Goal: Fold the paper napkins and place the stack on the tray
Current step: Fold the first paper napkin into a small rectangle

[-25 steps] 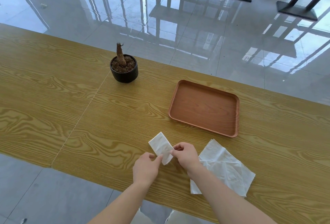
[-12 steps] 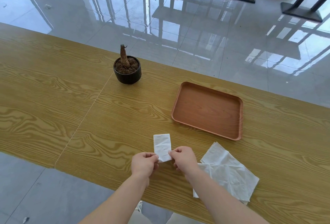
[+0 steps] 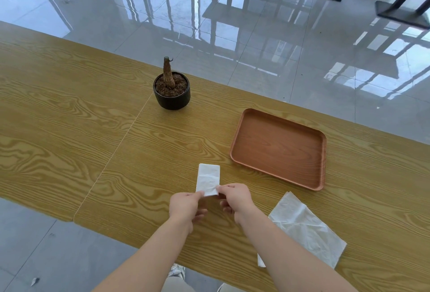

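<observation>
Here a small white paper napkin folded into a narrow rectangle [image 3: 208, 179] lies on the yellow wood-grain desk [image 3: 69, 129], long axis running away from the person, far short edge square, surface lightly creased. Its near end is pinched from both sides: left hand [image 3: 186, 207] grips the near-left corner between thumb and fingers, right hand [image 3: 235, 198] grips the near-right corner the same way. Both hands closed on the napkin; remaining fingers curled under. Whether the near end is lifted off the desk or lying flat, cannot tell.

Loose pile of unfolded white paper napkins [image 3: 304, 229] lies on the desk to the right of the right forearm, rumpled, corners splayed, near edge close to the desk edge. Part of it is hidden by the forearm.

Reddish-brown rectangular wooden tray with rounded corners [image 3: 321, 163] sits beyond and to the right of the folded napkin, apart from it, nothing on it.

Small black round pot with soil and a bare brown stump [image 3: 171, 96] stands farther back, left of the tray, next to a seam in the desk.
</observation>
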`<state>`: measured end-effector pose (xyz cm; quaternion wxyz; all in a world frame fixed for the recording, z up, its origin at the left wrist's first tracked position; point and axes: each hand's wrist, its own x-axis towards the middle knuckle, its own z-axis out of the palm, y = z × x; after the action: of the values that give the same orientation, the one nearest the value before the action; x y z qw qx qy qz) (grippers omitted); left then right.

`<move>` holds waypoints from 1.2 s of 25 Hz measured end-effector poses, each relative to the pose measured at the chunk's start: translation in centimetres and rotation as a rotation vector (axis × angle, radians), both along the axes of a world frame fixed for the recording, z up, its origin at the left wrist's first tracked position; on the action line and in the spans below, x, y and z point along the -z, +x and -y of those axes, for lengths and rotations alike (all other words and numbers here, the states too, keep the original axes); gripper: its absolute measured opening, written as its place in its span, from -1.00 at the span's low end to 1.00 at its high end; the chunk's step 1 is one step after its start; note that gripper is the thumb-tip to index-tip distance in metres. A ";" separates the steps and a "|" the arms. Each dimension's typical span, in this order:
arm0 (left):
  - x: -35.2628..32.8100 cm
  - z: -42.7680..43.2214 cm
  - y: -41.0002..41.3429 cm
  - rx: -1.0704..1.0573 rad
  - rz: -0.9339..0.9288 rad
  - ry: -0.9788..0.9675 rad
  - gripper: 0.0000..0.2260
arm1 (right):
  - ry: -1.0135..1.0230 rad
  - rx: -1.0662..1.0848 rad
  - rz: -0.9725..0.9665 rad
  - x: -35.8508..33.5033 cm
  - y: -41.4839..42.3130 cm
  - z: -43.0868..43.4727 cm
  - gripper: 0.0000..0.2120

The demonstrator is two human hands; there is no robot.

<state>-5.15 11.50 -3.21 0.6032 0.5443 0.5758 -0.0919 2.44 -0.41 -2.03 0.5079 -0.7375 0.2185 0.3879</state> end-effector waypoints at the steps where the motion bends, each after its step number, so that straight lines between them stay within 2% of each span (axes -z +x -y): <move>1: -0.1 -0.3 0.3 -0.065 0.035 -0.048 -0.89 | -0.016 -0.014 0.013 0.1 0.2 -0.1 -0.82; 3: 0.1 -0.9 0.8 -0.037 0.054 0.042 -0.96 | -0.096 -0.092 0.078 0.3 0.5 -0.2 -0.82; 6: 0.0 -1.8 1.6 0.052 0.035 0.188 -0.92 | -0.174 -0.172 0.163 0.5 1.0 -1.0 -0.90; 9: 0.2 -2.5 2.3 0.064 0.038 0.243 -0.90 | -0.193 -0.191 0.212 0.6 1.5 -2.0 -0.97; 19: 1.3 -4.7 2.8 0.219 -0.028 0.372 -0.94 | -0.254 -0.301 0.283 1.4 2.3 -3.8 -0.95; 24: 0.5 -5.0 3.1 0.274 -0.059 0.466 -0.75 | -0.260 -0.349 0.318 1.3 2.1 -2.9 -0.95; 26: 0.1 -4.7 2.8 0.370 -0.016 0.543 -0.71 | -0.298 -0.374 0.355 1.0 1.7 -1.6 -0.95; 30: -1.2 -3.3 2.5 0.729 0.164 0.781 -0.75 | -0.355 -0.406 0.425 0.3 -0.1 1.5 -0.96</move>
<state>-2.66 14.81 -1.99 0.3277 0.8980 0.2920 -0.0317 2.37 -1.94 -2.36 0.3184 -0.9071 0.0208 0.2747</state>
